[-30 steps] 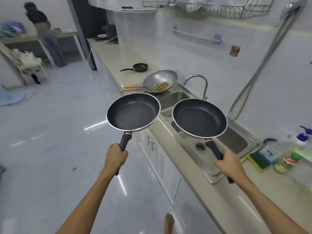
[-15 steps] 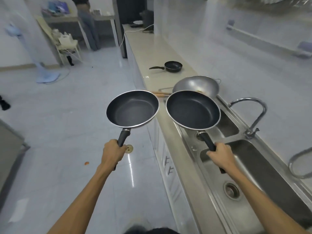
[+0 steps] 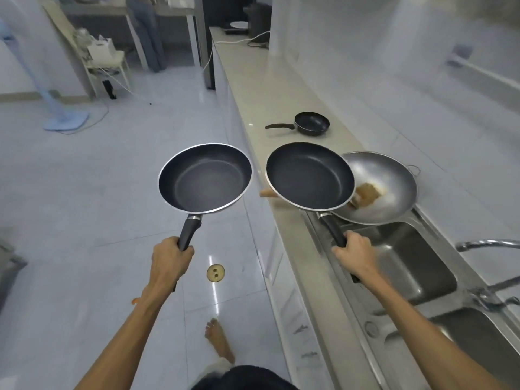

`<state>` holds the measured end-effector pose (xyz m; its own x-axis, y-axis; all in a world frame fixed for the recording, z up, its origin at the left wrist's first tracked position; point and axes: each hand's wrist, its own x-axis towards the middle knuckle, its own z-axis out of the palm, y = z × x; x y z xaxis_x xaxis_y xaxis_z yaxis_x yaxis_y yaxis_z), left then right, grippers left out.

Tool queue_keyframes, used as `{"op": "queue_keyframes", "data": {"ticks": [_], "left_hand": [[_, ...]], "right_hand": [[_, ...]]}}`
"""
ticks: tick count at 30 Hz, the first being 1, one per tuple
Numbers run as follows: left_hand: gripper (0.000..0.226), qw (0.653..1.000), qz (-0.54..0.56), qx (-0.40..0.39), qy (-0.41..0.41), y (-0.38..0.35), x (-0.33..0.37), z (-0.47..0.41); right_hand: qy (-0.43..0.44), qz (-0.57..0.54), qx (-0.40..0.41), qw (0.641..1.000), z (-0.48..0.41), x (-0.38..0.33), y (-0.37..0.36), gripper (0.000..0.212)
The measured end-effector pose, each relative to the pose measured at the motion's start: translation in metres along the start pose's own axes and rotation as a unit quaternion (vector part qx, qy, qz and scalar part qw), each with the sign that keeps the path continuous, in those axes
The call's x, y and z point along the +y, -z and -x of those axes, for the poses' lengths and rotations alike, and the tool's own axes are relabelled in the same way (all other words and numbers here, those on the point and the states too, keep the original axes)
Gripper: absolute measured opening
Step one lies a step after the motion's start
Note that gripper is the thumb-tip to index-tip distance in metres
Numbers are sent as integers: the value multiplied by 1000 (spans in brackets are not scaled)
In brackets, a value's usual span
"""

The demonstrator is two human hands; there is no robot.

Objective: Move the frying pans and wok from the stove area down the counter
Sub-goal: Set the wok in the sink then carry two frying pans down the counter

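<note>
My left hand [image 3: 170,261] grips the black handle of a dark non-stick frying pan [image 3: 205,177], held level over the floor beside the counter. My right hand [image 3: 356,253] grips the handle of a second, matching frying pan [image 3: 309,175], which hangs above the counter edge and covers the left rim of a steel wok [image 3: 385,187]. The wok rests on the counter just beyond the sink, with a brown scrap inside and a wooden handle end poking out at its left. A small black frying pan [image 3: 312,123] lies farther along the beige counter [image 3: 267,80].
A double steel sink [image 3: 416,263] with a tap [image 3: 489,244] lies to my right. A kettle and plate stand at the counter's far end. A floor fan [image 3: 60,119], a chair and a standing person are at the back left. My bare foot [image 3: 219,343] is on the tiled floor.
I have walked forward along the counter past the sink with both pans. The wok and small pan are much closer, and the right pan now overlaps the wok.
</note>
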<state>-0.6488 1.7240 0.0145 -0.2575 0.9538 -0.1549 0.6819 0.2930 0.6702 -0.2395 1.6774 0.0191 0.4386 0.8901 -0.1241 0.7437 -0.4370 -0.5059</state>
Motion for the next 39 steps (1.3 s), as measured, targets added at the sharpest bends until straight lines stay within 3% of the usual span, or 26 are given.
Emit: {"op": "queue_keyframes", "data": {"ticks": [3, 14, 25, 39], "left_hand": [[18, 1000, 6, -11, 5, 19, 3, -77], [18, 999, 7, -34, -4, 51, 31, -307], [19, 998, 0, -62, -17, -1, 71, -534], [26, 992, -55, -95, -56, -37, 154, -796]], "right_hand": [[-19, -18, 5, 1000, -43, -49, -27, 18], [-53, -42, 23, 997, -183, -191, -91, 9], [-90, -26, 41, 995, -377, -272, -150, 22], [-155, -47, 24, 987, -595, -380, -200, 14]]}}
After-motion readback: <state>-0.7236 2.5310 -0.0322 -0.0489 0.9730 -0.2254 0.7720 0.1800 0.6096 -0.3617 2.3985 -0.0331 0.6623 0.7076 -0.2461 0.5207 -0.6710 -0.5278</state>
